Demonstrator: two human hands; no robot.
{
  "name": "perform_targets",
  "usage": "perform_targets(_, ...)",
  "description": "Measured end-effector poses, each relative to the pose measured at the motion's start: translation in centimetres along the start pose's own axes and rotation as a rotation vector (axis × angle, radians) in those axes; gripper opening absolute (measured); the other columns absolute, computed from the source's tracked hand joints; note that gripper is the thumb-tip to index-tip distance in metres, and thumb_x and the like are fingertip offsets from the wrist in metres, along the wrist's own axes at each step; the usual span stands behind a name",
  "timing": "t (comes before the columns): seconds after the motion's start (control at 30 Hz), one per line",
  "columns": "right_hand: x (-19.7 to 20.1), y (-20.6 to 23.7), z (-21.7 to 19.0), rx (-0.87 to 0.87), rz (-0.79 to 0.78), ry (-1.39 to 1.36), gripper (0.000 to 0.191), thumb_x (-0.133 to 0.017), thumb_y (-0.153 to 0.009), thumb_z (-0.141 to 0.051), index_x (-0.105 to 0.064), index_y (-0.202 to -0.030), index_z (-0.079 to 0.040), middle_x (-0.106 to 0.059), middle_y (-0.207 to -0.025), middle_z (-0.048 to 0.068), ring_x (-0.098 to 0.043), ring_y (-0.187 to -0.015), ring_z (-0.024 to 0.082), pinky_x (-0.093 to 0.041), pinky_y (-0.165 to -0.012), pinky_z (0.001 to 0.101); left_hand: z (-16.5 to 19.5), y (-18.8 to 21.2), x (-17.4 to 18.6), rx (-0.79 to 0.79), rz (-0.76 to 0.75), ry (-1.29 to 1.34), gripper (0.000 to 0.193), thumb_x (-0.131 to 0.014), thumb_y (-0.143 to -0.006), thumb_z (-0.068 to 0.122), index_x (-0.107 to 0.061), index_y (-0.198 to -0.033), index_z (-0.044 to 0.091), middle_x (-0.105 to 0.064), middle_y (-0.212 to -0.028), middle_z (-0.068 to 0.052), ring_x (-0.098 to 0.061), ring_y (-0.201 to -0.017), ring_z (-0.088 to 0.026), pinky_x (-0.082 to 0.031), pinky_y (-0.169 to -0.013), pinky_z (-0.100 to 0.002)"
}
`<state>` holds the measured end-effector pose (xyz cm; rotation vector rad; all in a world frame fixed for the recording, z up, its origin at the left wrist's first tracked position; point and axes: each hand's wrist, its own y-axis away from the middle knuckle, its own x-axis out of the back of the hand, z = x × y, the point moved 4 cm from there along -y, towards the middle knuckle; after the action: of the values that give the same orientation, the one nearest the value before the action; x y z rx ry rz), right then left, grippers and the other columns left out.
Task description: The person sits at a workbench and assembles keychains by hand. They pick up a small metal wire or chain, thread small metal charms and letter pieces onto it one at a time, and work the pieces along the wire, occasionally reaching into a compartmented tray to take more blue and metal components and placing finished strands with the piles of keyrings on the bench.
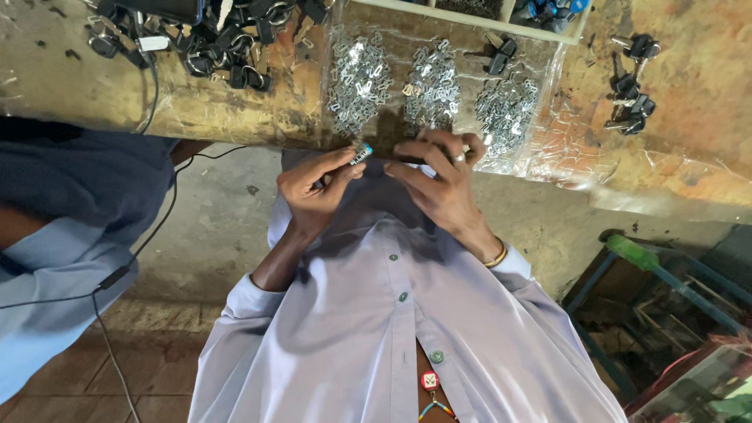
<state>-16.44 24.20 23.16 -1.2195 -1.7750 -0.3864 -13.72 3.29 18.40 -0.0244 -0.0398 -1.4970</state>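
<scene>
Head view: left hand (313, 192) pinches a small blue-tipped metal piece (361, 153) between thumb and forefinger, at the workbench (235, 110) edge; right hand (439, 176) rests just beside it, fingers (427, 149) loosely curled, holding nothing visible.

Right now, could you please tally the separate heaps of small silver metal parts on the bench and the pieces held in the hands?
Heaps of silver metal parts: 3
Small blue-tipped metal piece, pinched in the left hand: 1
Total: 4
</scene>
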Motion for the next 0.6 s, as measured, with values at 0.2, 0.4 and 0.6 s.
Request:
perform_targets(0.2, 2.2, 2.3, 1.8, -0.315, 0.095, -0.291, 0.022, -0.081, -0.092, 0.000, -0.078, -0.112, -0.010, -0.072, -0.110, 0.001, -0.064, -0.102, 0.018, -0.044, -0.095, 0.0329, -0.1, 0.1, -4.0, -0.016, -0.129, 0.060, 0.021, -0.078, -0.093, -0.006, -0.073, -0.114, -0.004, -0.076, -0.115, -0.018, -0.080, -0.093, -0.021, -0.056, -0.065, -0.021)
perform_targets(0.4, 0.6, 1.9, 0.9, -0.322, 0.143, -0.381, 0.030, -0.078, -0.089, 0.007, -0.074, -0.117, -0.004, -0.072, -0.104, 0.008, -0.063, -0.095, 0.020, -0.047, -0.088, 0.0306, -1.7, 0.2, -4.4, -0.041, -0.146, -0.054, 0.024, -0.082, -0.090, -0.002, -0.074, -0.113, 0.000, -0.077, -0.114, -0.014, -0.079, -0.096, -0.018, -0.063, -0.077, -0.025)
perform_targets(0.6, 0.1, 2.2, 1.2, -0.454, 0.141, -0.490, 0.035, -0.081, -0.089, 0.000, -0.068, -0.121, -0.003, -0.074, -0.099, 0.004, -0.066, -0.085, 0.011, -0.048, -0.083, 0.0281, -0.7, 0.1, -4.6, -0.159, -0.161, -0.191, 0.027, -0.081, -0.089, -0.004, -0.074, -0.114, 0.001, -0.076, -0.116, -0.013, -0.078, -0.105, -0.023, -0.065, -0.089, -0.030)
